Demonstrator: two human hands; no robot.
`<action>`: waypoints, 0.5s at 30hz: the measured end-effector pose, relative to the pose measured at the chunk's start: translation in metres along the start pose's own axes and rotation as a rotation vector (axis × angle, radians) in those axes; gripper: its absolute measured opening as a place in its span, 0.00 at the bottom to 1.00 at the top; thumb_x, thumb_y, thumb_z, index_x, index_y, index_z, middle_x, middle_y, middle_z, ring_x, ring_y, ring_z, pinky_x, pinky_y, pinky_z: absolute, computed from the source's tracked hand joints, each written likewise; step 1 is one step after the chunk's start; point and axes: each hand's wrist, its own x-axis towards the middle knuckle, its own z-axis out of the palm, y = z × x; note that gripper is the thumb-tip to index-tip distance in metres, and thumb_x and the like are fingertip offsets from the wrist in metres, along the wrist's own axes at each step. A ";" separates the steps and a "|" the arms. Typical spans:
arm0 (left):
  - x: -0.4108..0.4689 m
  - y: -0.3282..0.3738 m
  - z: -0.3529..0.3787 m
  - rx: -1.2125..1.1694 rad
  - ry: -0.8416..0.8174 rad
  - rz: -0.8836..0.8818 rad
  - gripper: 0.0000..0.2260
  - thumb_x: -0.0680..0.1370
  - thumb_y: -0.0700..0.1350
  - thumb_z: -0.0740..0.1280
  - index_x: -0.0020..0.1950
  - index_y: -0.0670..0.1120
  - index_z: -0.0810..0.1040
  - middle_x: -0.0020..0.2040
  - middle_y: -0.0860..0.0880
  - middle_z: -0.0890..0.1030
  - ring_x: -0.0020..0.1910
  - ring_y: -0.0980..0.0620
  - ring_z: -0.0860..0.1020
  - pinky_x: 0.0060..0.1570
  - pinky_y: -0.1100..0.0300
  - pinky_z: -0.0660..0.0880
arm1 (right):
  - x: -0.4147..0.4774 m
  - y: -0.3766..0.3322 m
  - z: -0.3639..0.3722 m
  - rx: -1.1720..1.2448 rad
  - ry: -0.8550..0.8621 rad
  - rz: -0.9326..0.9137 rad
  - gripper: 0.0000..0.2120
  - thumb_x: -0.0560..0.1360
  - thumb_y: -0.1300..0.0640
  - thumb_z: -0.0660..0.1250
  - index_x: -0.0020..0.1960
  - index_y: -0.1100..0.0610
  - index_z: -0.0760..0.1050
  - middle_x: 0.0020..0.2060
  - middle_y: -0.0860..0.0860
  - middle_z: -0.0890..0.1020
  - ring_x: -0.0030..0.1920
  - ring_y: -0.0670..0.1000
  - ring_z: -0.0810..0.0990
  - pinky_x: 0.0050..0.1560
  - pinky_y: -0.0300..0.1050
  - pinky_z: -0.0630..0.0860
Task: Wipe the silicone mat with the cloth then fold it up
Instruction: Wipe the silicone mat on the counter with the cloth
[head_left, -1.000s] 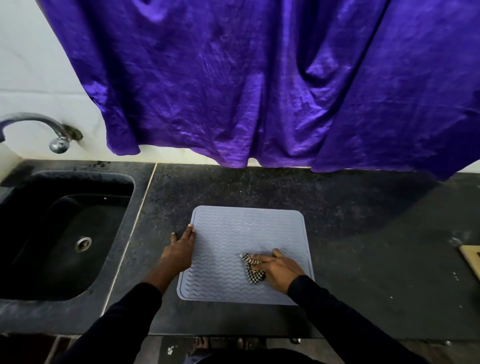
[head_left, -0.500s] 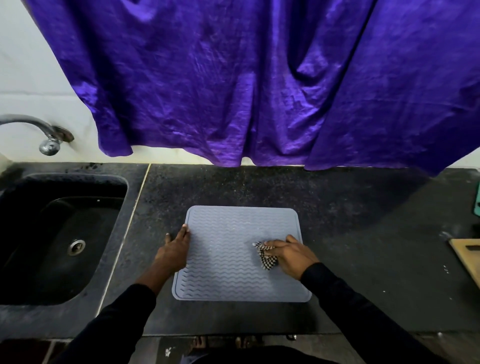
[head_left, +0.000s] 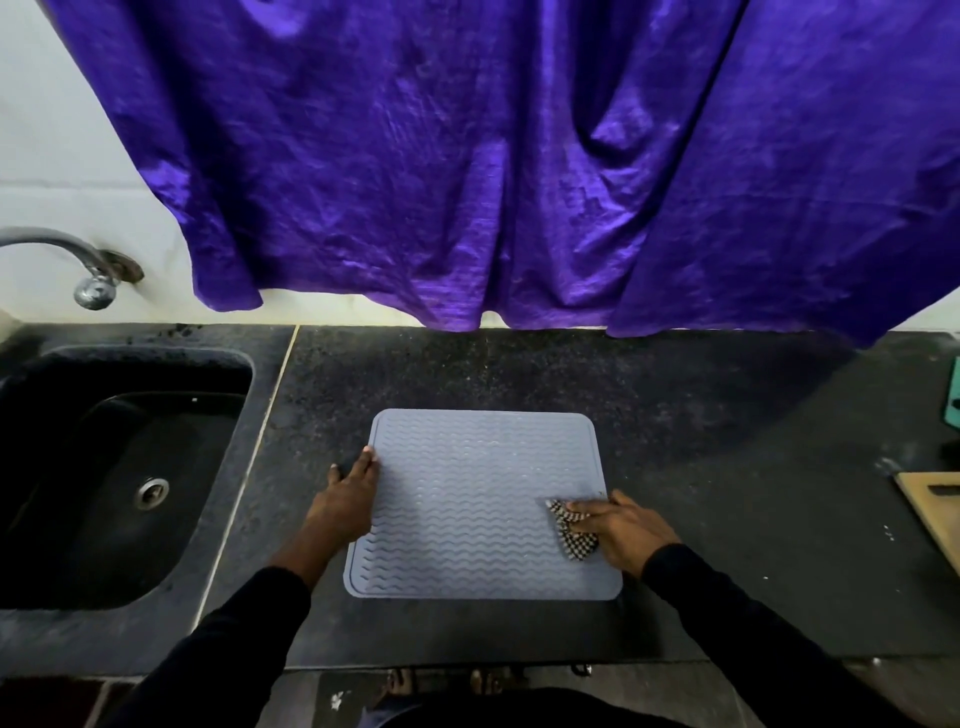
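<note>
A grey silicone mat (head_left: 478, 499) with wavy ridges lies flat on the dark counter. My left hand (head_left: 345, 501) rests on the mat's left edge with its fingers laid flat, holding it down. My right hand (head_left: 623, 530) presses a small black-and-white checked cloth (head_left: 571, 530) onto the mat near its right edge. Most of the cloth is under my fingers; only a bunched corner shows.
A black sink (head_left: 119, 467) with a drain is set into the counter (head_left: 727, 467) at the left, under a metal tap (head_left: 88, 270). A purple curtain (head_left: 519, 156) hangs over the back wall. A wooden board (head_left: 935, 514) and a green object (head_left: 953, 395) lie at the right edge.
My right hand has slid the cloth from the middle of the mat to its right edge. My left hand has stayed on the left edge.
</note>
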 end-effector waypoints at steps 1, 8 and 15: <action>-0.001 0.001 0.000 -0.001 0.002 -0.006 0.42 0.76 0.38 0.63 0.81 0.47 0.39 0.80 0.53 0.34 0.78 0.29 0.47 0.72 0.39 0.64 | -0.001 0.005 -0.006 -0.011 -0.037 0.021 0.25 0.75 0.59 0.63 0.66 0.35 0.72 0.71 0.33 0.65 0.63 0.53 0.70 0.60 0.42 0.71; -0.005 0.006 -0.002 0.011 0.007 -0.021 0.42 0.76 0.40 0.64 0.81 0.48 0.39 0.80 0.54 0.34 0.78 0.29 0.49 0.70 0.38 0.67 | 0.015 -0.011 -0.028 0.096 0.067 0.051 0.25 0.75 0.58 0.62 0.64 0.33 0.73 0.68 0.31 0.69 0.57 0.47 0.69 0.53 0.38 0.72; 0.002 -0.002 0.002 0.013 0.013 0.014 0.42 0.76 0.40 0.63 0.81 0.46 0.39 0.80 0.52 0.33 0.78 0.31 0.48 0.73 0.39 0.63 | -0.001 -0.009 0.007 0.170 0.042 0.018 0.26 0.76 0.61 0.64 0.67 0.38 0.72 0.71 0.36 0.66 0.63 0.53 0.71 0.66 0.38 0.63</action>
